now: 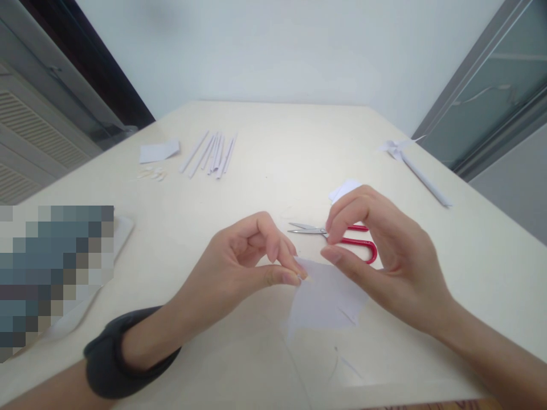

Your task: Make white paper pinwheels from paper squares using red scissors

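My left hand (256, 256), with a black band on the wrist, pinches the upper left edge of a thin white sheet of paper (327, 302) between thumb and finger. A tiny pale yellowish bit shows at those fingertips; I cannot make out what it is. My right hand (376, 250) hovers above the sheet's right side. Its thumb and forefinger curve towards each other with a small gap, and nothing shows between them. Behind it lie red-handled scissors (361, 244), blades slightly apart and pointing left, partly hidden by the fingers.
Rolled paper sticks (213, 154) lie at the back left, beside a folded white paper (158, 151) and small pale strips (151, 173). A paper pinwheel on a rolled stick (421, 173) rests at right. More white paper (343, 189) lies behind my right hand. Thin paper scraps (351, 367) lie in front.
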A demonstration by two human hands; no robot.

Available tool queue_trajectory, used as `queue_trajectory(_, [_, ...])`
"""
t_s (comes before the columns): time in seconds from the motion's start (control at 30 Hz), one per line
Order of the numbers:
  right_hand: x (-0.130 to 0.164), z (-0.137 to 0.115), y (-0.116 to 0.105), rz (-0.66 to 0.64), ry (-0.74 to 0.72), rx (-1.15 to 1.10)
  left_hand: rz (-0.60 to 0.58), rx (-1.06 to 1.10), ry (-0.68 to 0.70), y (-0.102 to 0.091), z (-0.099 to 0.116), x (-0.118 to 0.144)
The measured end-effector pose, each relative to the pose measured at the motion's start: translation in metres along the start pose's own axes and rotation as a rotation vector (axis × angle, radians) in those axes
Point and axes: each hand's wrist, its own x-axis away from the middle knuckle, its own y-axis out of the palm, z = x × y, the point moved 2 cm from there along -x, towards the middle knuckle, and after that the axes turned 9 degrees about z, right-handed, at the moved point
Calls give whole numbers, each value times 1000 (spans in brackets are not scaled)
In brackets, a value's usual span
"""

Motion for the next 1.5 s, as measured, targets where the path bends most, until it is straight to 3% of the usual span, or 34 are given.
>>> queue_trajectory(0.17, [0, -2, 2, -240, -109, 2, -60, 16, 5, 1, -1, -1])
queue_trajectory(0.27, [-1, 0, 2, -297, -122, 25, -78, 9, -11, 0, -3, -2])
queue_trajectory(1.07, [-2, 4, -1, -271, -97, 133, -125, 69, -102, 0, -3, -2])
queue_trajectory(1.5, [-3, 6, -2, -243, -30, 127, -101, -34, -58, -1, -3, -3])
